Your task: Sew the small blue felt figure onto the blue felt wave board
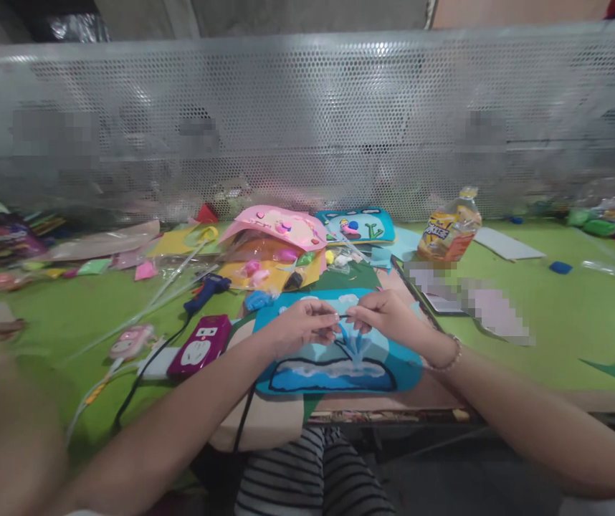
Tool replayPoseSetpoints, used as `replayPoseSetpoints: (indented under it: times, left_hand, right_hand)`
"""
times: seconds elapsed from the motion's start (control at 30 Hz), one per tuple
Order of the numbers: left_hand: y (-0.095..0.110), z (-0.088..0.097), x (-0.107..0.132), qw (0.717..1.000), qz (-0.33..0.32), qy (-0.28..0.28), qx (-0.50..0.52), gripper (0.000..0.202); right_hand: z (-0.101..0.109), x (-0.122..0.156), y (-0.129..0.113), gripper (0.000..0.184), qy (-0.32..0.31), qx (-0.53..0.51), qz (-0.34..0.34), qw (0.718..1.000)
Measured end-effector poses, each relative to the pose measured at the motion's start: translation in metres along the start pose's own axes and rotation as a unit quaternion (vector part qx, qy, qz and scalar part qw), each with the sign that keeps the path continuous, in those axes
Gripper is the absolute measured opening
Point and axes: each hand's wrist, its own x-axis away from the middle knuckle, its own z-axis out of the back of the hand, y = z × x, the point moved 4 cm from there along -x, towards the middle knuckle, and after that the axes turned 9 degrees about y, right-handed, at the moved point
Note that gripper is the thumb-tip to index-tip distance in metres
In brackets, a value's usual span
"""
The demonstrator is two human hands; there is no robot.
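A blue felt panel [334, 365] with a white wave and black outline lies on the green table in front of me. Both hands hover over its upper middle. My left hand [303, 324] and my right hand [380, 315] are each pinched shut on the ends of a thin dark strip [342, 315] stretched between their fingertips. A bracelet sits on my right wrist. A blue hot glue gun [206, 290] lies to the left, its black cable running off the table edge.
A magenta phone [200, 347] and a pink item [131, 340] lie at the left. Pink [280, 226] and blue [358, 226] felt pieces sit behind; a snack bag [450, 231] stands at the right. A perforated metal screen [307, 122] backs the green table [570, 322].
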Motion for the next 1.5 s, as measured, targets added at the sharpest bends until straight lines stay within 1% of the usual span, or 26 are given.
replayPoseSetpoints:
  times: [0.1, 0.2, 0.37, 0.43, 0.5, 0.57, 0.67, 0.73, 0.8, 0.9, 0.97, 1.0, 1.07, 1.13, 1.2, 1.23, 1.3, 1.4, 1.43, 1.5]
  left_hand:
    - [0.001, -0.001, 0.000, 1.000, -0.004, 0.006, 0.004, 0.040]
    - [0.001, -0.001, 0.000, 1.000, -0.003, 0.023, 0.006, 0.041]
    - [0.004, -0.001, 0.001, 0.999, -0.003, 0.040, -0.007, 0.041]
    - [0.005, -0.001, 0.002, 0.999, -0.001, 0.048, -0.005, 0.042]
    - [0.006, -0.001, 0.003, 0.999, 0.005, 0.051, -0.009, 0.042]
    - [0.007, -0.001, 0.004, 0.998, 0.007, 0.054, -0.015, 0.041]
    - [0.007, 0.000, 0.003, 0.998, 0.005, 0.061, -0.015, 0.038]
    - [0.006, 0.001, 0.002, 0.998, 0.006, 0.065, -0.014, 0.038]
    - [0.005, 0.001, 0.001, 0.998, 0.008, 0.067, -0.014, 0.037]
    - [0.004, 0.001, -0.001, 0.998, 0.001, 0.068, -0.008, 0.035]
    - [0.004, 0.003, -0.003, 0.996, -0.017, 0.081, -0.021, 0.035]
    - [0.005, 0.004, -0.004, 0.994, -0.038, 0.094, -0.035, 0.035]
    - [0.008, 0.008, -0.005, 0.985, -0.099, 0.129, -0.056, 0.031]
    - [0.013, 0.012, -0.005, 0.972, -0.161, 0.165, -0.053, 0.027]
    - [0.017, 0.013, -0.004, 0.961, -0.194, 0.188, -0.063, 0.027]
    - [0.018, 0.012, -0.002, 0.957, -0.203, 0.190, -0.085, 0.027]
    - [0.021, 0.007, 0.001, 0.948, -0.220, 0.177, -0.147, 0.030]
    - [0.021, -0.002, 0.006, 0.936, -0.249, 0.127, -0.213, 0.033]
    - [0.020, -0.005, 0.007, 0.938, -0.247, 0.108, -0.218, 0.033]
    - [0.016, -0.009, 0.007, 0.949, -0.218, 0.075, -0.214, 0.035]
  right_hand:
    - [0.002, 0.000, -0.003, 0.027, -0.008, -0.017, -0.006, 1.000]
    - [0.003, -0.001, 0.000, 0.026, -0.016, -0.035, -0.018, 0.999]
    - [0.005, -0.003, 0.005, 0.020, 0.001, -0.018, 0.028, 0.999]
    - [0.005, -0.003, 0.006, 0.021, 0.008, -0.025, 0.005, 1.000]
    - [0.005, -0.003, 0.006, 0.025, 0.009, -0.033, -0.036, 0.999]
    - [0.005, -0.002, 0.005, 0.032, 0.008, -0.029, -0.062, 0.998]
    - [0.005, -0.002, 0.003, 0.043, 0.004, -0.009, -0.064, 0.998]
    - [0.005, -0.003, 0.005, 0.045, 0.002, -0.001, -0.061, 0.998]
    - [0.005, -0.004, 0.008, 0.043, 0.003, 0.004, -0.053, 0.999]
    - [0.006, -0.005, 0.010, 0.034, 0.001, -0.007, -0.036, 0.999]
    - [0.007, -0.006, 0.008, 0.028, -0.008, -0.030, -0.023, 0.999]
    - [0.008, -0.006, 0.006, 0.027, -0.011, -0.042, -0.015, 0.999]
    - [0.011, -0.006, 0.000, 0.023, -0.015, -0.059, 0.006, 0.998]
    - [0.014, -0.006, -0.005, 0.020, -0.011, -0.067, 0.021, 0.997]
    - [0.015, -0.006, -0.007, 0.018, -0.011, -0.074, 0.016, 0.997]
    - [0.015, -0.006, -0.007, 0.018, -0.013, -0.080, 0.010, 0.997]
    - [0.012, -0.005, -0.006, 0.018, -0.014, -0.093, -0.001, 0.996]
    - [0.008, -0.003, -0.004, 0.018, -0.019, -0.098, 0.000, 0.995]
    - [0.007, -0.003, -0.004, 0.018, -0.020, -0.093, 0.002, 0.995]
    - [0.006, -0.002, -0.004, 0.018, -0.015, -0.075, 0.014, 0.997]
